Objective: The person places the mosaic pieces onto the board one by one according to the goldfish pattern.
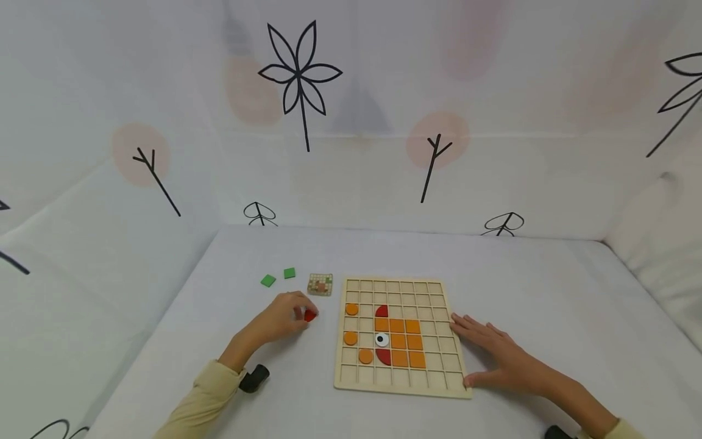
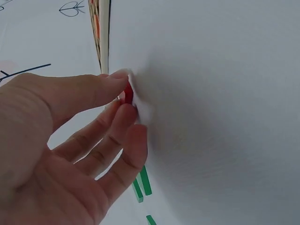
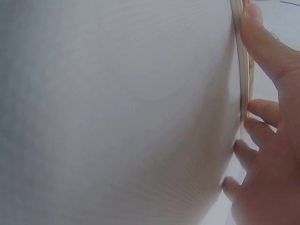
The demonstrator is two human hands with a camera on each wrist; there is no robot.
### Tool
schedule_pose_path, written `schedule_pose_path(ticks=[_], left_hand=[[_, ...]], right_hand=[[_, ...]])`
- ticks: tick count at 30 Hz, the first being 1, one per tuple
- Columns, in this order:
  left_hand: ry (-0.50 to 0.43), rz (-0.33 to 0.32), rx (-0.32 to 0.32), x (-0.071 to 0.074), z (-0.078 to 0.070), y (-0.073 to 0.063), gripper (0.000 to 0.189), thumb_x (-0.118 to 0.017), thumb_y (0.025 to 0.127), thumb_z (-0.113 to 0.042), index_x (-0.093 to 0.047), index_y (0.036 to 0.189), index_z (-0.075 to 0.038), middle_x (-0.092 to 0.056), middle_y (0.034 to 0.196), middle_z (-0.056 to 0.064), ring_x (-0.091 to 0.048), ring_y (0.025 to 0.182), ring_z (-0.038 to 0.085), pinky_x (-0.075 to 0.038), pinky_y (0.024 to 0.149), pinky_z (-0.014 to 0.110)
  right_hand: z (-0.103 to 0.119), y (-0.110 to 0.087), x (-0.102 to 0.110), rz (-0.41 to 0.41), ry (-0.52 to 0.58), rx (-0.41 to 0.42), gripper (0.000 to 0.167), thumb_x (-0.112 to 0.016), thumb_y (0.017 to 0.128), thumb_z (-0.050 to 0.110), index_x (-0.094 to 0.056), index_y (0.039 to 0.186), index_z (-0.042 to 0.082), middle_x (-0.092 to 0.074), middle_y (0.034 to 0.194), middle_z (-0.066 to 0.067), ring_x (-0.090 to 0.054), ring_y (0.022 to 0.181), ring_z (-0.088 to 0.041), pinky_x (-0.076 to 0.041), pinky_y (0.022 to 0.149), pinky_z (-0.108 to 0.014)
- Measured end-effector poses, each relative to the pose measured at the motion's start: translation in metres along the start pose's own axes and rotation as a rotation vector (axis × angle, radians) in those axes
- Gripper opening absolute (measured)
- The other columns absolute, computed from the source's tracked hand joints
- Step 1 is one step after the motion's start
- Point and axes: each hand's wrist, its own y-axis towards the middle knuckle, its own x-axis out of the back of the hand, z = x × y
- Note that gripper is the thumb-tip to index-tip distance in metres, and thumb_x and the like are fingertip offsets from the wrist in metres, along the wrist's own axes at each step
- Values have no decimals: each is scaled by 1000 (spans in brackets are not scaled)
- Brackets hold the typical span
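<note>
Between thumb and fingers, my left hand [image 1: 282,318] pinches a small red piece [image 1: 310,315] low over the white cloth, left of the grid board. The left wrist view shows the red piece [image 2: 127,93] at the fingertips, its exact shape partly covered. My right hand [image 1: 501,356] lies with fingers spread along the right edge of the wooden grid board [image 1: 451,381], thumb near its lower corner. On the board sit orange squares [image 1: 399,341], orange discs [image 1: 365,356], two red quarter-round pieces [image 1: 384,356] and a white eye disc [image 1: 382,339].
Two green squares [image 1: 268,280] lie on the cloth beyond my left hand. Beside them is a small pattern card or tile [image 1: 320,285] with a coloured grid. A patterned white cloth wall [image 1: 356,183] rises behind the table.
</note>
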Motion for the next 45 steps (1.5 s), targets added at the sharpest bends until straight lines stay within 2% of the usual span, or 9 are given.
schedule_pose_path(ticks=[3, 8, 13, 16, 24, 28, 33, 39, 45], left_hand=[[-22, -3, -38, -1, 2, 0, 20, -71, 79, 0, -72, 97, -9, -62, 92, -4, -53, 77, 13, -47, 68, 26], [-41, -8, -44, -2, 2, -3, 18, -72, 78, -2, -73, 96, -8, -60, 86, -4, -54, 74, 13, -47, 67, 25], [-51, -21, -32, -5, -3, -6, 18, -72, 78, -5, -74, 96, -9, -58, 83, -5, -53, 72, 13, -47, 66, 24], [-44, -41, -65, -8, -9, -6, 19, -71, 77, -6, -74, 96, -9, -58, 83, -6, -53, 71, 12, -47, 64, 23], [-111, -60, -180, -14, -44, -2, 20, -68, 79, -5, -73, 98, -8, -60, 87, -5, -55, 76, 12, -49, 64, 22], [-142, -37, -212, -21, -63, 3, 20, -67, 80, -5, -73, 99, -7, -60, 87, -4, -54, 76, 12, -49, 63, 21], [-175, -18, -290, -31, -84, 11, 18, -68, 80, -6, -72, 98, -6, -60, 89, -2, -54, 77, 13, -48, 65, 20], [-224, 15, -362, -44, -99, 22, 20, -65, 79, -3, -72, 97, -4, -60, 90, 0, -54, 72, 8, -47, 63, 17], [-226, 48, -404, -55, -114, 30, 22, -63, 79, -2, -72, 99, -4, -60, 94, 2, -53, 70, 6, -45, 62, 12]], right_hand=[[1, 0, 1, -2, -11, 5, 87, -72, 73, 54, -40, 144, 13, -36, 148, -13, -13, 140, -2, 4, 103, -8], [1, 0, 2, 2, -14, 11, 87, -72, 74, 53, -40, 144, 13, -35, 148, -12, -14, 141, -5, 4, 103, -8], [1, 1, 3, 17, -7, 1, 88, -71, 74, 54, -39, 145, 13, -34, 150, -11, -15, 141, -8, 5, 103, -8], [2, 1, 4, 19, 0, -7, 88, -71, 74, 54, -39, 145, 13, -33, 150, -11, -15, 141, -9, 5, 103, -8], [1, 1, 3, 18, 1, -12, 88, -71, 74, 54, -40, 144, 13, -34, 149, -12, -13, 141, -7, 5, 103, -8], [1, 0, 3, 17, -2, -10, 88, -71, 74, 53, -40, 144, 11, -34, 149, -12, -17, 142, -14, 4, 103, -8], [1, 0, 3, 24, 10, -19, 88, -72, 74, 53, -40, 144, 11, -34, 149, -12, -21, 141, -21, 4, 102, -8], [2, 1, 4, 54, 39, -76, 89, -71, 72, 55, -39, 145, 14, -31, 151, -9, -22, 139, -31, 5, 103, -10], [2, 0, 4, 68, 46, -98, 90, -71, 72, 57, -39, 145, 15, -30, 152, -8, -22, 139, -34, 5, 104, -11]])
